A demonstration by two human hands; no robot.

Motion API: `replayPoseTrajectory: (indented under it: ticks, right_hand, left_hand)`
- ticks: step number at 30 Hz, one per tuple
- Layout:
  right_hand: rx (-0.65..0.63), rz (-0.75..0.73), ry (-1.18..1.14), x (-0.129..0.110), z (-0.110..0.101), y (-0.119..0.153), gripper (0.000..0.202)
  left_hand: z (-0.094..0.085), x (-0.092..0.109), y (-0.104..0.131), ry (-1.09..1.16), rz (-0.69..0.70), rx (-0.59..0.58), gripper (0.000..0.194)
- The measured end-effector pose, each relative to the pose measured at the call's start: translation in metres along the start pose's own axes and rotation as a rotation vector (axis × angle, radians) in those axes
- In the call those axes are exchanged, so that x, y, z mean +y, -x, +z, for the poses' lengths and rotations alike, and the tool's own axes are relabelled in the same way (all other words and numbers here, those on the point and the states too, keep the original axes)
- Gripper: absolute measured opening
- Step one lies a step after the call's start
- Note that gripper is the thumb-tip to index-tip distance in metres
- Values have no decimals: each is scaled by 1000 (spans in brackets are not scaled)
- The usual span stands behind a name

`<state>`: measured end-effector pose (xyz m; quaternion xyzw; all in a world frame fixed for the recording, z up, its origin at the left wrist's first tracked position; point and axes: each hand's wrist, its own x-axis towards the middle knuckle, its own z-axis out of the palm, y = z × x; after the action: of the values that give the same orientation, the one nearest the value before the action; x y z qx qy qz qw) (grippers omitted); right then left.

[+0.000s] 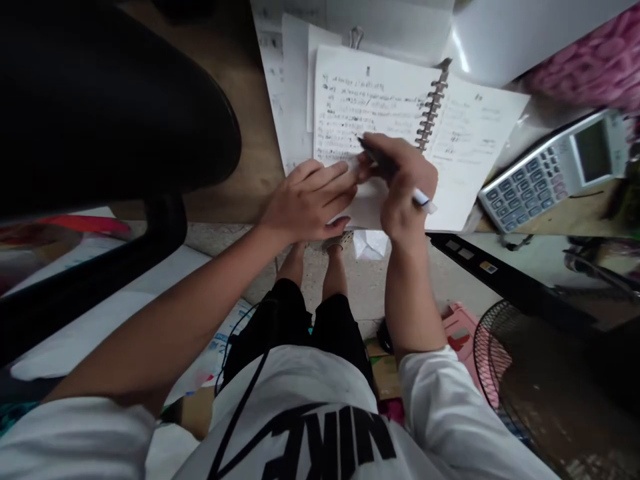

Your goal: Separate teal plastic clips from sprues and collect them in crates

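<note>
An open ring-bound notebook (pixel 370 100) lies on the table, its left page covered with handwritten lines and its right page more faintly written. My left hand (pixel 315 200) rests on the lower left of the notebook, fingers spread and pointing right. Over the lower part of the left page, my right hand (pixel 400 173) is closed round a dark pen (pixel 381 157). The pen's tip points up and left at the written lines, and a white end sticks out below the hand. The fingertips of both hands are close together.
A grey calculator (pixel 555 167) lies right of the notebook on the wooden table (pixel 220 193). Loose papers and a binder clip (pixel 356 37) are behind the notebook. A black chair-like object (pixel 115 113) fills the upper left. A fan (pixel 530 373) stands at the lower right.
</note>
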<state>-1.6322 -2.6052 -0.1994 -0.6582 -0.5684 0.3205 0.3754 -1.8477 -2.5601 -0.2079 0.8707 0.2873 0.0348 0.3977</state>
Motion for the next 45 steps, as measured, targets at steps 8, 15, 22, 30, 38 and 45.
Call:
replayPoseTrajectory:
  ticks: [8, 15, 22, 30, 38, 45]
  right_hand:
    - [169, 117, 9, -2, 10, -10, 68]
    - [131, 155, 151, -13, 8, 4, 60]
    - [230, 58, 348, -12, 15, 5, 62]
    - [84, 162, 300, -15, 9, 5, 65]
    - [98, 143, 270, -16, 8, 6, 61]
    - [271, 5, 279, -4, 18, 8, 61]
  left_hand:
    - [0, -1, 3, -81, 53, -27, 46]
    - [3, 2, 3, -36, 22, 17, 48]
    - [3, 5, 3, -1, -63, -19, 48]
    - [5, 6, 4, -1, -50, -42, 45]
    - [4, 7, 4, -9, -27, -28, 43]
    - [15, 2, 7, -34, 75, 127, 39]
